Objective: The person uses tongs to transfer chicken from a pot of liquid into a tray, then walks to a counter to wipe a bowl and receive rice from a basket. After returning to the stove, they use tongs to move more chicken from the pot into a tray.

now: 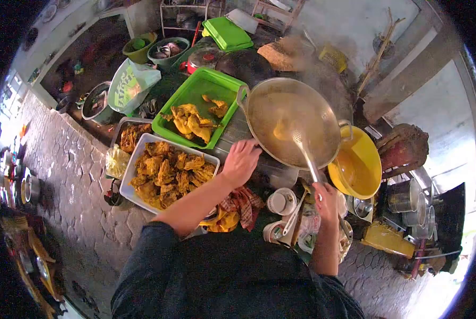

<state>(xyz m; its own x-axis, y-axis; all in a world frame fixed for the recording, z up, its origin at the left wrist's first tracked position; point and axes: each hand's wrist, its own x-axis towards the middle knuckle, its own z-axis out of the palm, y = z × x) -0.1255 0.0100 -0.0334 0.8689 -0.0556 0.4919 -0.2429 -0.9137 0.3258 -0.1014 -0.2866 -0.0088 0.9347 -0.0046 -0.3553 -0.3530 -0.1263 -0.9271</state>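
Metal skimmer (305, 157) is lying w/ its long axis running near-right to far-left, perforated head pointing away from the person and dipping into the oil of a big wok (312, 106). Right hand (326, 202) is gripping the handle end, fingers curled round it. Left hand (241, 159) is resting flat at the wok's near rim, fingers together, just beside a white tray (126, 189) of fried pieces; green tray (206, 85) sitting beyond.

Outdoor street-food frying stall: wok (294, 122) w/ oil, trays of fritters (166, 175), paved ground (84, 212).
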